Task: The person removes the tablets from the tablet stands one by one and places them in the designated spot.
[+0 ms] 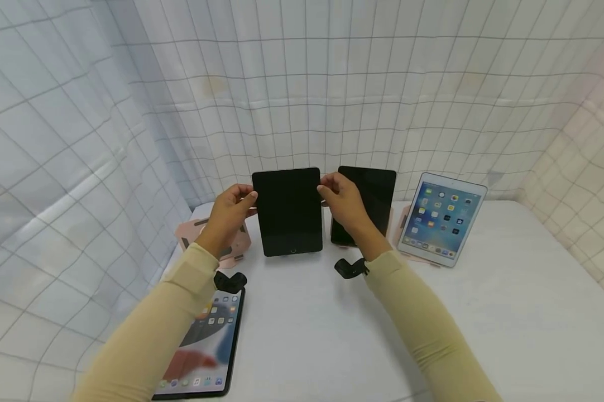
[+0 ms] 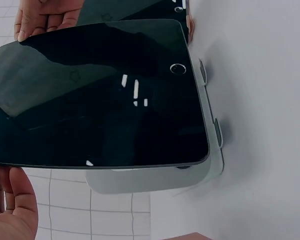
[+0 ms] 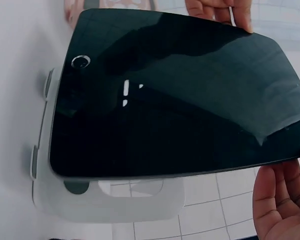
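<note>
A dark-screened tablet (image 1: 289,215) with a round home button stands upright between the hands, tilted back a little. My left hand (image 1: 228,211) pinches its left edge in the upper half, thumb in front. On the opposite edge, my right hand (image 1: 346,205) pinches at about the same height. Close behind the tablet in the wrist views is a pale grey tablet stand (image 2: 150,182), with two small lips at its foot. The tablet's lower end overlaps this stand (image 3: 115,212) and hides most of it.
A pink stand (image 1: 239,243) is beside the left wrist. Another dark tablet (image 1: 377,192) leans behind the right hand, and a white tablet (image 1: 440,218) with a lit screen leans farther right. A large lit tablet (image 1: 209,346) lies flat at front left, partly under the left sleeve.
</note>
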`<state>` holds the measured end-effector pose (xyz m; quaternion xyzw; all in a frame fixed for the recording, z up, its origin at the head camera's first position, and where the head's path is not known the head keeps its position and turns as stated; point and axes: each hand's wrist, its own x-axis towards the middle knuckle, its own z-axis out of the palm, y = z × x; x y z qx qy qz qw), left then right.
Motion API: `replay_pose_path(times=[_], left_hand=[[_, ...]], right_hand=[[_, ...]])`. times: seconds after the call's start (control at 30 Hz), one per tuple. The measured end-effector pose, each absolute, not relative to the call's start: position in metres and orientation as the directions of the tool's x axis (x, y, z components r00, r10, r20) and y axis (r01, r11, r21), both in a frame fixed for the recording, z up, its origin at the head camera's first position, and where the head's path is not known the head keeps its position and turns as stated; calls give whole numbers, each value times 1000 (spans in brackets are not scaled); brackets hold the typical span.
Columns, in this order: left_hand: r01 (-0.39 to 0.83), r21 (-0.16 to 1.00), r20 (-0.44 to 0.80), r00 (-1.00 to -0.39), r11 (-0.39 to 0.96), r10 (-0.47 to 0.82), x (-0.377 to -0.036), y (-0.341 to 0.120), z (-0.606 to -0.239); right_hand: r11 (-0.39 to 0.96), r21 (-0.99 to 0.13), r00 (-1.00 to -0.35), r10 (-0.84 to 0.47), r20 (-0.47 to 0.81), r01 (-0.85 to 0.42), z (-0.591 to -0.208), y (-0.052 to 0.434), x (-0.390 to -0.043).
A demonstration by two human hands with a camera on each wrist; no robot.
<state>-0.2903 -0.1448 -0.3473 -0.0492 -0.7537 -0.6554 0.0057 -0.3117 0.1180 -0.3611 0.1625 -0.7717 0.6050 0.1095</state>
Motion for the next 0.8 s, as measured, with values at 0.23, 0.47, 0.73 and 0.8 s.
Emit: replay_pose_path(times=[0.23,0.47,0.73,0.8], left_hand=[[95,990,89,-994,107,59,-287,-144,-349],[115,983,102,-990,145,95,-283,-151,-350],[119,982,104,-989,149,107,-278,-154,-351],[108,984,93,-990,144,106,-276,-155,-351]], right_hand=[[181,-914,-931,-104,350,-364,-364,116,-309],[141,-939,-948,-111,299,-313,-369,115,-305],[130,-950,-956,-111,272,-285,-369,114,-298],[130,-955,-962,-106,253,-265,-370,113,-297]])
